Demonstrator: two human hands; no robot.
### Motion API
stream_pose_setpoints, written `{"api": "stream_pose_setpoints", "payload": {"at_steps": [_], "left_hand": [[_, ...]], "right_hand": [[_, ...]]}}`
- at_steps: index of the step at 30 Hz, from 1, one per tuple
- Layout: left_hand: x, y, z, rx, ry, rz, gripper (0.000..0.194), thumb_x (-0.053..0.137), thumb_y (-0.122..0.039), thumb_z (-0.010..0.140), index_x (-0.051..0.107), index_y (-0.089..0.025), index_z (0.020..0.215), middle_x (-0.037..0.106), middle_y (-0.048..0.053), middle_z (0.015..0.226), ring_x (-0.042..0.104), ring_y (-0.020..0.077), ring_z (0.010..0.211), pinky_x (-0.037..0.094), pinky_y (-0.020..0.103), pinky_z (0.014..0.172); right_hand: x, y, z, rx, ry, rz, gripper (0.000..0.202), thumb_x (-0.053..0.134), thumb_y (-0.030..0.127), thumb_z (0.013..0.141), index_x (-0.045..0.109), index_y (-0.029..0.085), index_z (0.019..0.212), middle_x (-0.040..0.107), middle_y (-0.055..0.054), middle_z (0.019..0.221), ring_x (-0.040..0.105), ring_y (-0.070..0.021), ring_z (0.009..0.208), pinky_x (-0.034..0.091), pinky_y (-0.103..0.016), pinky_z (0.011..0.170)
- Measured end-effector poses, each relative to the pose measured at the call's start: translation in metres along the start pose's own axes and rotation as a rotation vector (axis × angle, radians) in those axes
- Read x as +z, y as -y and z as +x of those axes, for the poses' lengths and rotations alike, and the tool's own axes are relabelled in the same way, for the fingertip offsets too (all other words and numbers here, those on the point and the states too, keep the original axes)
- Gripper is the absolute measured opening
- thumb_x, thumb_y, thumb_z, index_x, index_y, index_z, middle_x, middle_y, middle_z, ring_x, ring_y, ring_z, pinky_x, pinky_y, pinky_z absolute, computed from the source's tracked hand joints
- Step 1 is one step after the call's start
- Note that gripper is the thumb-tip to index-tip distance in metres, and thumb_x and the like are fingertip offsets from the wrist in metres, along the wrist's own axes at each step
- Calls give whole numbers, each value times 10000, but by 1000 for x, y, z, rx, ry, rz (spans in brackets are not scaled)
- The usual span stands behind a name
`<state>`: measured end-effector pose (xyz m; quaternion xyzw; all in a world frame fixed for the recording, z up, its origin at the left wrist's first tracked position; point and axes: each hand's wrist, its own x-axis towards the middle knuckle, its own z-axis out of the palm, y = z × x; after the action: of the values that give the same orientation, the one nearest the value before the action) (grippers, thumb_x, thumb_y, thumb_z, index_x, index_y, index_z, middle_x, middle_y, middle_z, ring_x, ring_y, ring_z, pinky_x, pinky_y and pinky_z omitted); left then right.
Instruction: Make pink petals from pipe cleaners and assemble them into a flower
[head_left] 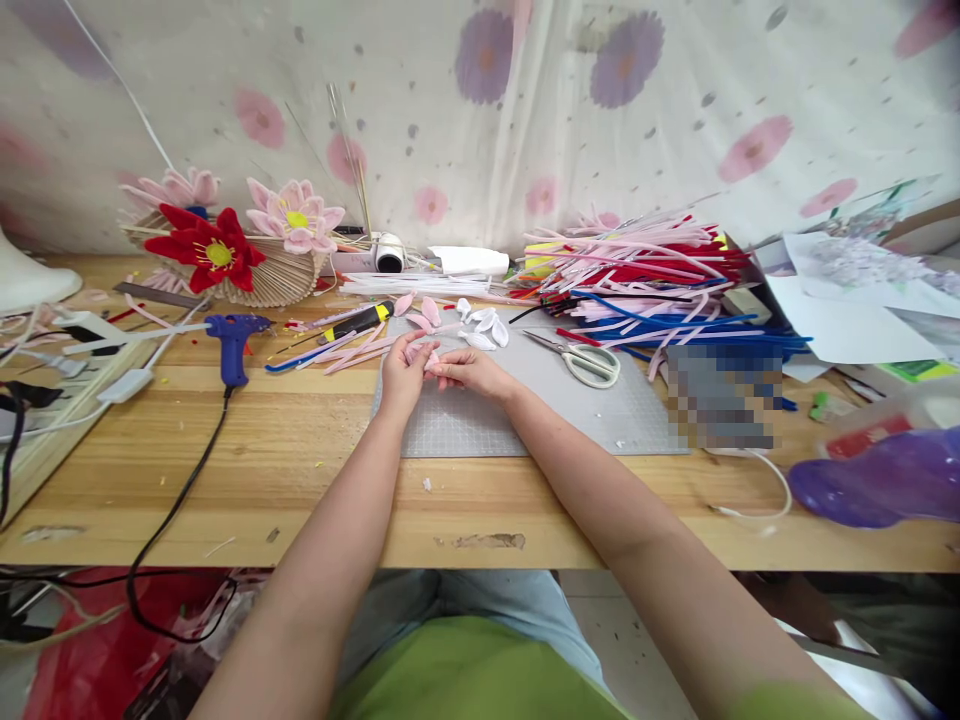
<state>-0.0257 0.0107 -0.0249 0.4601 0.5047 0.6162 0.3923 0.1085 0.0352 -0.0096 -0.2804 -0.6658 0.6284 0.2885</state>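
My left hand (406, 372) and my right hand (478, 372) meet over the left part of a grey cutting mat (480, 425). Both are closed, fingertips together, on a small pale pink fuzzy petal (431, 362) that the fingers partly cover. Just beyond the hands lie loose pink petals (430, 311) and several white petals (491, 327), shaped like leaves. To the right of my right hand, a pair of scissors (589, 364) with pale handles rests on the mat.
A blue glue gun (229, 348) with a trailing cord lies left, near a yellow-black utility knife (360, 321). Finished fuzzy flowers (217, 253) stand behind it. Bundles of pipe cleaners (645, 260) pile up at back right. A purple translucent object (877, 478) sits far right.
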Motion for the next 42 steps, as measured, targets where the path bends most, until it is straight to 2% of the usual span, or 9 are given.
{"api": "stream_pose_setpoints", "payload": {"at_steps": [3,6,9,11,18,23,29,37,42], "left_hand": [[-1,-3,1,-90,15,18,363,510,-461,778,573,-170,985,671,58,795,610,134,567,465,232,486],[-2,-11,-3,-234,198,41,427,447,-537,789,600,-142,848,615,36,561,535,118,406,409,226,410],[-1,-16,-9,-189,401,94,382,582,-518,695,623,-140,728,504,-19,405,419,78,319,310,196,349],[2,-17,-12,-132,436,100,357,633,-503,645,643,-150,697,463,-41,379,385,66,323,295,193,348],[7,-11,-12,-47,250,117,333,752,-424,494,662,-153,667,629,-4,617,524,101,546,407,222,521],[8,-12,-12,-74,267,117,283,742,-374,531,655,-142,669,628,1,623,530,108,568,407,229,554],[13,-6,-15,-22,267,146,209,706,-319,578,674,-148,695,670,24,690,568,133,620,439,255,610],[12,1,-19,301,184,445,118,615,-292,694,678,-192,696,641,31,695,557,143,651,417,262,641],[19,1,-22,213,162,278,160,598,-326,702,661,-179,704,632,12,661,541,123,601,412,241,588]], "right_hand": [[-17,4,-3,-23,-88,76,290,615,422,674,591,134,642,446,39,492,353,-59,466,245,-215,459],[-35,6,-9,-42,-220,239,288,626,329,624,407,167,528,324,64,481,259,-47,441,196,-214,440],[-43,4,-11,-49,-270,304,317,586,291,616,305,186,516,240,69,486,219,-52,440,173,-218,435],[-43,1,-10,-38,-306,299,313,568,287,624,288,191,522,222,66,486,219,-56,438,171,-220,432],[-29,0,-5,1,-392,203,337,601,416,659,357,191,603,293,67,499,270,-56,441,188,-205,413],[-20,-1,-2,49,-286,92,394,623,537,647,468,179,709,370,70,499,262,-39,414,156,-206,402],[-17,-4,2,32,-308,110,387,661,497,623,486,154,661,385,67,475,268,-30,411,154,-213,402],[-12,2,0,201,-269,199,362,724,375,584,447,180,713,365,93,443,221,-13,352,87,-184,365],[-7,4,2,227,-328,219,321,696,344,628,432,187,722,343,98,427,213,-12,338,91,-169,349]]}}
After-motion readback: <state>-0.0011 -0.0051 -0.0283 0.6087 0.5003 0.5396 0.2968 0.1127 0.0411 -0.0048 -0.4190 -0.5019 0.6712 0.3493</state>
